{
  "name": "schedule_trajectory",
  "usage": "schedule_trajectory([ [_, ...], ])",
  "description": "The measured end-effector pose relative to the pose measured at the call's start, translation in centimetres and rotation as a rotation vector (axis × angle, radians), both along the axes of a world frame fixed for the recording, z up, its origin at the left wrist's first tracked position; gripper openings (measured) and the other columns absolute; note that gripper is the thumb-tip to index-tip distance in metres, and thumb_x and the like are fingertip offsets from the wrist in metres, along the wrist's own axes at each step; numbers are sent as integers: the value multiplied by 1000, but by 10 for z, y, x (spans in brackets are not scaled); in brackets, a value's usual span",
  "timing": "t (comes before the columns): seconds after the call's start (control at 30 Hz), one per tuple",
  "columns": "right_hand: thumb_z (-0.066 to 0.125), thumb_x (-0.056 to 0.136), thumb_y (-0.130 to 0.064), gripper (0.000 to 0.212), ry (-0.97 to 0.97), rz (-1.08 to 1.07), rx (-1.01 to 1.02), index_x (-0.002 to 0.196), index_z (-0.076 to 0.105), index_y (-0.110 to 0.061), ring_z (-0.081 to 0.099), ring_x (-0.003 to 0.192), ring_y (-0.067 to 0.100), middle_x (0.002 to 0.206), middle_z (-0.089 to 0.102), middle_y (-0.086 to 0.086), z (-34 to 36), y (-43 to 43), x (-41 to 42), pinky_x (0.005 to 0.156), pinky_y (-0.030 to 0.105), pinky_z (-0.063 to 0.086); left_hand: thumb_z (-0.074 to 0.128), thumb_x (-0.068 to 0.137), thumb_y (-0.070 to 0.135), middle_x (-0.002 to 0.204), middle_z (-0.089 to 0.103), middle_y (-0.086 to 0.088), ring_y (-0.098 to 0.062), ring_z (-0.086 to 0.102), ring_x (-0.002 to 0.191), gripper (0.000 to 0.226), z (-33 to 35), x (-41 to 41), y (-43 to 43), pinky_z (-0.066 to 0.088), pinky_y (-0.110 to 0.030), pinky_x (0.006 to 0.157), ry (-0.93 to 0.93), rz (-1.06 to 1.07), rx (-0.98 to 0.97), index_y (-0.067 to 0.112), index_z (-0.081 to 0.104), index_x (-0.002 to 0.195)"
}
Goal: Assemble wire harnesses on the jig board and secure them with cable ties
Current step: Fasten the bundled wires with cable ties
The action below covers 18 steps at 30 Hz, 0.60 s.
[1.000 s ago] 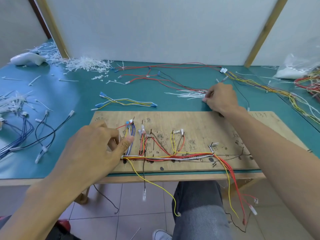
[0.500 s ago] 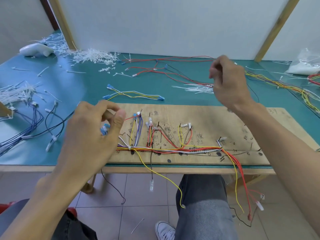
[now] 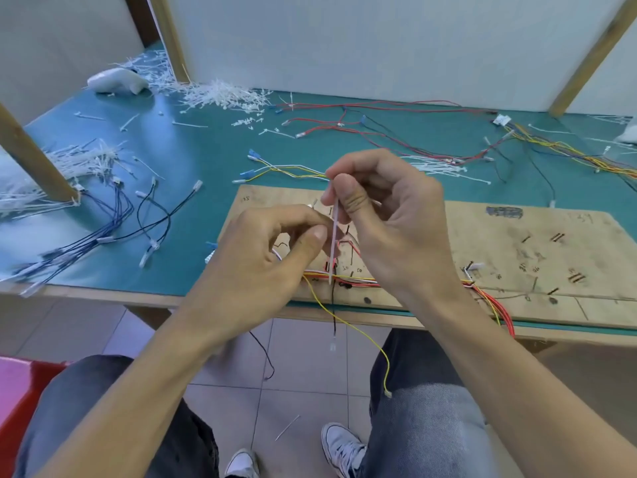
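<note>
The teal desk [image 3: 213, 160] spans the view from 9 to 3 o'clock. Toward 3 o'clock on it lies the plywood jig board [image 3: 517, 243]. The wire harness [image 3: 489, 298] of red, yellow and white strands runs along the board's near edge, and some strands hang toward 6 o'clock. A heap of spare ties [image 3: 224, 96] lies at 11 o'clock. At the centre, the left hand [image 3: 262, 257] has curled fingers, thumb against forefinger; whether they grip anything cannot be told. At its 3 o'clock, the right hand [image 3: 396, 229] pinches a white cable tie [image 3: 333, 243] between thumb and forefinger, and the tie hangs upright over the harness.
</note>
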State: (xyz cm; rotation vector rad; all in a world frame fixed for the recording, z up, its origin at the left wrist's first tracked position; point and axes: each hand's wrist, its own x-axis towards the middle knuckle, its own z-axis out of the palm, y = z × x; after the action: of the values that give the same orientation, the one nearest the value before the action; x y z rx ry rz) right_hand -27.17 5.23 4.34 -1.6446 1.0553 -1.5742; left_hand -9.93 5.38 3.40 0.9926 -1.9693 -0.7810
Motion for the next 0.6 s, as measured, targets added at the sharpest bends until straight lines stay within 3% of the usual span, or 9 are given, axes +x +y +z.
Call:
schedule_trajectory([
  [0.07,63,104,-3,9,-5,-70,-30,104,69,-10,64,67,15,82,74,3,-3,0,-2,68,25,53,58,105,27,89,76,8,-16,67,89,25,0,1,-1,48,-21,81,29,-59,52,22,75,87],
  [0.17,64,105,-6,5,-43,-122,-49,106,69,-6,66,71,16,86,76,6,-7,2,-6,71,23,53,67,101,24,80,73,9,-21,61,80,19,-3,-3,-8,50,-34,80,-29,-40,14,26,73,83],
  [0.3,73,100,-16,8,-55,-160,-33,107,69,-13,74,77,20,90,78,5,-18,7,-13,75,32,60,71,98,21,69,66,16,-12,56,76,20,-1,-5,-21,47,-28,76,-105,-8,-22,30,71,80],
  [0.4,78,97,-19,11,-43,-326,-40,105,70,-19,77,79,23,88,79,2,-34,8,-17,76,33,61,72,97,33,80,67,20,-6,51,94,10,-2,-4,-30,40,-28,87,-226,36,-15,33,77,88],
  [0.5,77,98,-22,9,48,-568,-87,104,72,-18,77,80,16,86,78,-6,-51,7,-20,78,34,61,74,92,37,98,62,22,-9,42,115,1,-9,-1,-36,29,-38,102,-420,138,-19,37,76,93],
  [0.6,77,99,-25,11,204,-709,-134,103,75,-15,74,83,8,88,76,-8,-67,8,-22,76,34,58,76,88,40,109,62,20,-10,36,122,13,-14,-7,-36,18,-32,93,-659,139,-34,45,66,82],
])
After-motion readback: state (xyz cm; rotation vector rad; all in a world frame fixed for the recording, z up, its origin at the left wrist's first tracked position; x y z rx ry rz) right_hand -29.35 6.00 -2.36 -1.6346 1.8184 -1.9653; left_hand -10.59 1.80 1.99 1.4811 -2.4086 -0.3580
